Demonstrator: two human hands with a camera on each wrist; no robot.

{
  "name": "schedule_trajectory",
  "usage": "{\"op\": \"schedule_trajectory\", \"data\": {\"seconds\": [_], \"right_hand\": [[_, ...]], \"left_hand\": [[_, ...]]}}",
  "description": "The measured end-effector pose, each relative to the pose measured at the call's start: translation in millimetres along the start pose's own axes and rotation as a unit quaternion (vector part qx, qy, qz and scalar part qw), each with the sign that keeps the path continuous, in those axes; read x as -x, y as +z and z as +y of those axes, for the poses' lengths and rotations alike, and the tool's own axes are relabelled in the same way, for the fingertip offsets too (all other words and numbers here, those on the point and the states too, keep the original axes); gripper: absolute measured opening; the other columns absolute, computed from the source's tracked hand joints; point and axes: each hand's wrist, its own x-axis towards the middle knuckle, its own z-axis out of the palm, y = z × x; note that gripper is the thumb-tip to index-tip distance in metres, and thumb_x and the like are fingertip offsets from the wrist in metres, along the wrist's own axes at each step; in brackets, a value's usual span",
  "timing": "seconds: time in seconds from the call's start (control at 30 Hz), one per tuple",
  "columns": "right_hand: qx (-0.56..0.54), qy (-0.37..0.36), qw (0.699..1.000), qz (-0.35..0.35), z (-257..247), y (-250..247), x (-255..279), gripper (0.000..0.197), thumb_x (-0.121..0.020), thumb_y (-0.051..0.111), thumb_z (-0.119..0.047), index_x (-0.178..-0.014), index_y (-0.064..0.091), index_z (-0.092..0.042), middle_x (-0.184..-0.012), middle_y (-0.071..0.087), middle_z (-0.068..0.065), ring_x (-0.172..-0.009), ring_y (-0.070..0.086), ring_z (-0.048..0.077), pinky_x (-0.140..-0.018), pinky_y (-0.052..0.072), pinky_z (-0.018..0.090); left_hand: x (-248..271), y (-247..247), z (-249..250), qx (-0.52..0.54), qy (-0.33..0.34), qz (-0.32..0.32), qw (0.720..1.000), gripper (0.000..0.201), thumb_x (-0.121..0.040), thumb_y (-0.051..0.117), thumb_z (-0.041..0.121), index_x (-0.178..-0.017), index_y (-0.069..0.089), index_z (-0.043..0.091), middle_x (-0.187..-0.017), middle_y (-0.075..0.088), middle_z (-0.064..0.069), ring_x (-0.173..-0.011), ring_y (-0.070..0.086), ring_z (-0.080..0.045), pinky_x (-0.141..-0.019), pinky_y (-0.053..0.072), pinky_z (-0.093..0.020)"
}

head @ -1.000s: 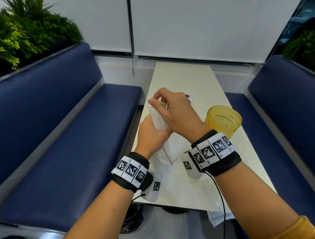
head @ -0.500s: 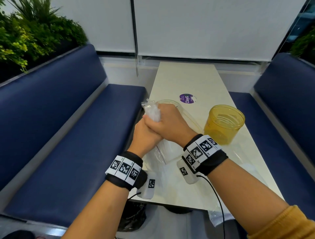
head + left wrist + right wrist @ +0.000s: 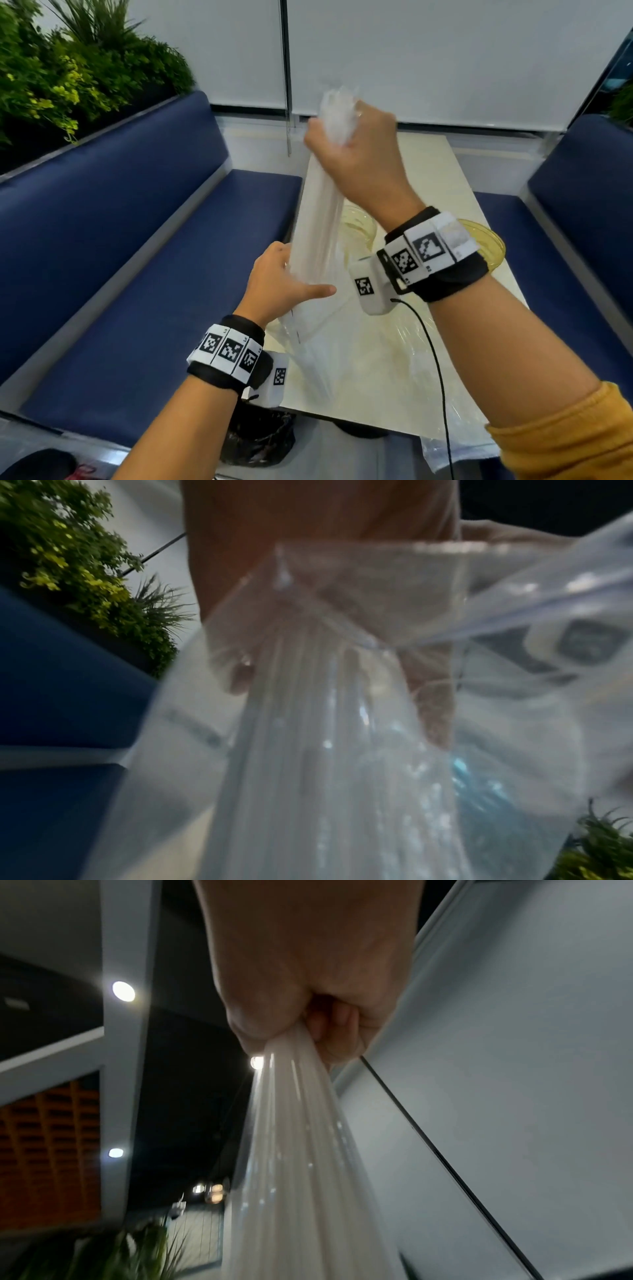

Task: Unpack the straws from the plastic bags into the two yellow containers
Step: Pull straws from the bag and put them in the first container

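My right hand (image 3: 352,150) is raised high over the table and grips the top of a bundle of white straws (image 3: 320,219); its fist closes round the straws (image 3: 291,1123) in the right wrist view. Lower down, my left hand (image 3: 287,277) holds the clear plastic bag (image 3: 308,339) at its mouth, with the straws running up out of it. Through the bag (image 3: 342,750) the left wrist view shows curled fingers (image 3: 431,696) on the plastic. One yellow container (image 3: 486,243) stands behind my right wrist, and a paler one (image 3: 356,222) is partly hidden by the straws.
The cream table (image 3: 442,178) runs away between two blue benches (image 3: 113,260). More clear plastic (image 3: 411,346) lies on the near table end and hangs over its edge. A dark bag (image 3: 257,435) sits below the table. Plants (image 3: 68,75) stand behind the left bench.
My right hand has risen from beside my left hand to well above the table, drawing the straws up out of the bag. My left hand stayed low on the bag.
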Motion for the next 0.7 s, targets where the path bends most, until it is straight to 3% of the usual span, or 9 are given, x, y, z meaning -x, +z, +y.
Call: {"op": "schedule_trajectory", "data": {"seconds": [0.13,0.2,0.33,0.43,0.53,0.7], "right_hand": [[-0.024,-0.033,0.994,0.099,-3.1,-22.5,-36.4,0.032,-0.088,0.065,-0.025,-0.061,0.048,-0.024,-0.052,0.044,-0.009,-0.046,0.039,0.003,-0.048,0.03,0.019],[-0.036,-0.044,0.986,0.154,3.2,-31.3,-52.2,0.034,-0.089,0.065,-0.026,-0.062,0.045,-0.031,-0.053,0.044,-0.016,-0.046,0.042,0.0,-0.049,0.031,0.016],[0.017,-0.03,0.975,0.217,32.5,-34.1,-66.9,0.032,-0.09,0.064,-0.028,-0.066,0.043,-0.033,-0.051,0.04,-0.019,-0.043,0.042,-0.002,-0.052,0.03,0.011],[0.078,0.008,0.979,0.189,69.6,-17.2,-62.7,0.022,-0.09,0.062,-0.033,-0.078,0.061,-0.015,-0.056,0.055,-0.01,-0.047,0.048,0.003,-0.057,0.038,0.019],[0.129,0.039,0.982,0.13,109.8,12.9,-48.9,0.033,-0.089,0.061,-0.036,-0.094,0.068,-0.004,-0.07,0.07,0.009,-0.059,0.063,0.024,-0.059,0.043,0.026],[0.196,0.104,0.975,0.007,147.5,55.2,-15.1,0.036,-0.094,0.059,-0.034,-0.11,0.064,-0.002,-0.074,0.06,0.006,-0.064,0.055,0.027,-0.063,0.035,0.025]], "left_hand": [[-2.7,-13.3,-20.8,-0.057,0.006,0.009,0.998,0.055,-0.055,0.096,0.046,-0.103,0.074,0.03,-0.105,0.055,0.011,-0.105,0.056,-0.011,-0.094,0.049,-0.033],[-2.8,-19.7,-30.8,-0.062,0.0,0.023,0.998,0.048,-0.058,0.096,0.04,-0.101,0.076,0.029,-0.103,0.055,0.006,-0.102,0.056,-0.014,-0.092,0.048,-0.033],[0.4,-30.3,-47.1,-0.046,0.0,0.057,0.997,0.04,-0.063,0.096,0.03,-0.098,0.077,0.028,-0.101,0.057,0.004,-0.095,0.057,-0.011,-0.081,0.044,-0.023],[2.8,-36.3,-53.3,-0.039,0.01,0.064,0.997,0.036,-0.067,0.094,0.027,-0.099,0.077,0.027,-0.1,0.058,0.002,-0.094,0.058,-0.013,-0.079,0.043,-0.019],[4.1,-40.8,-55.1,-0.038,0.026,0.065,0.997,0.031,-0.072,0.091,0.027,-0.1,0.077,0.027,-0.098,0.057,0.003,-0.088,0.056,-0.011,-0.078,0.043,-0.018],[2.0,-41.4,-56.5,-0.034,0.039,0.067,0.996,0.021,-0.082,0.083,0.026,-0.101,0.077,0.028,-0.094,0.057,0.007,-0.078,0.051,-0.002,-0.073,0.04,-0.009]]}}
